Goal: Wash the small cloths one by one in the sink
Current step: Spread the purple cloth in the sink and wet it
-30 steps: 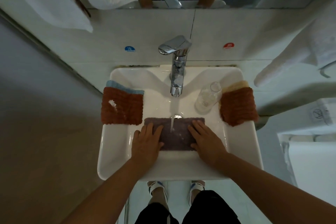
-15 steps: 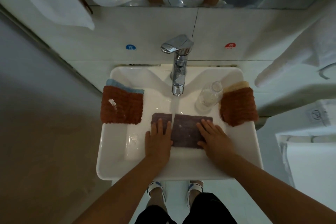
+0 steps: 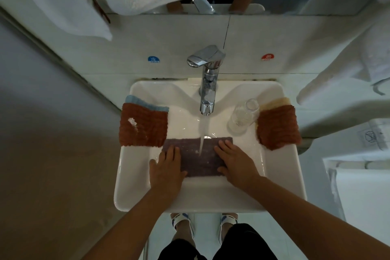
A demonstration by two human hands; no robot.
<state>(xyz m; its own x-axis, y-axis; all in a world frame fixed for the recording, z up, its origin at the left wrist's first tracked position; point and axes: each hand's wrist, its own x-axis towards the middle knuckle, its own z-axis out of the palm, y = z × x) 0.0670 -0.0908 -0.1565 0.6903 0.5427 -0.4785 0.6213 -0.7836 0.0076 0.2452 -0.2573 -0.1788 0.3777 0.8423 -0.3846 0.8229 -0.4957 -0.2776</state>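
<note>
Purple-grey terry, the small wet cloth (image 3: 200, 156) lay flat in the white ceramic sink (image 3: 135, 186) under the chrome tap's (image 3: 207, 82) stream, pressed at each end by the left hand (image 3: 166, 170) and right hand (image 3: 236, 164), fingers straight, nothing gripped. Rubbing was best kept under the stream. The clear glass (image 3: 242, 119) stood near the right hand; rust-brown cloths (image 3: 143, 127) lay draped on both rims.
</note>
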